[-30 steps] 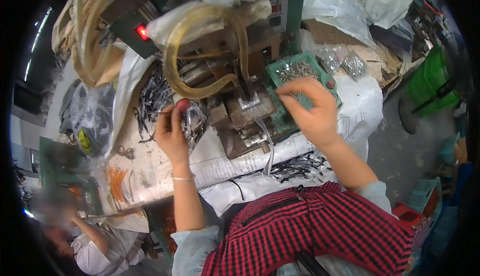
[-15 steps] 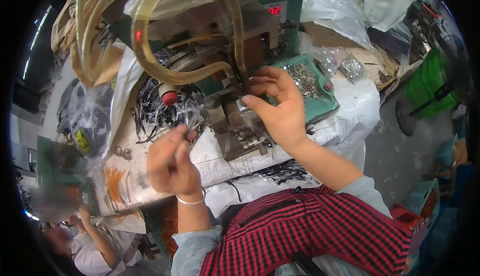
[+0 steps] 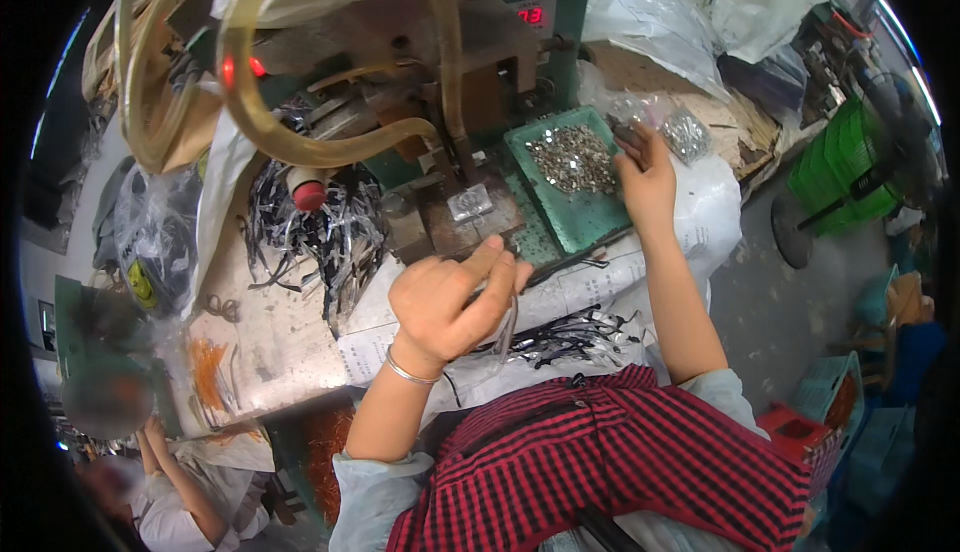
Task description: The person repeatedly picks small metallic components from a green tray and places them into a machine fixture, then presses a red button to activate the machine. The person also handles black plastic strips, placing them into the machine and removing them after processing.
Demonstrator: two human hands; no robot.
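Note:
My left hand (image 3: 450,302) is closed in a pinch just in front of the press's metal block. A thin grey-black strip (image 3: 509,330) hangs from its fingers. Beyond the fingertips, a small bright metal plate (image 3: 470,203) lies on the dark work block (image 3: 432,220) under the press. My right hand (image 3: 647,174) is at the right edge of a green tray (image 3: 562,235), its fingers curled together; what they hold or press is hidden. Small shiny metal pieces (image 3: 575,159) fill much of the tray.
Left of the press lies a heap of black and clear strips (image 3: 315,237), below a red push button (image 3: 309,195). Clear yellowish hoses (image 3: 245,102) loop in front of the machine. More strips (image 3: 575,337) lie at the table's front edge. Another person (image 3: 180,502) sits at lower left.
My right hand has left the press and moved right to the tray's edge. The left hand has come from beside the strip heap to the front of the work block, with a strip.

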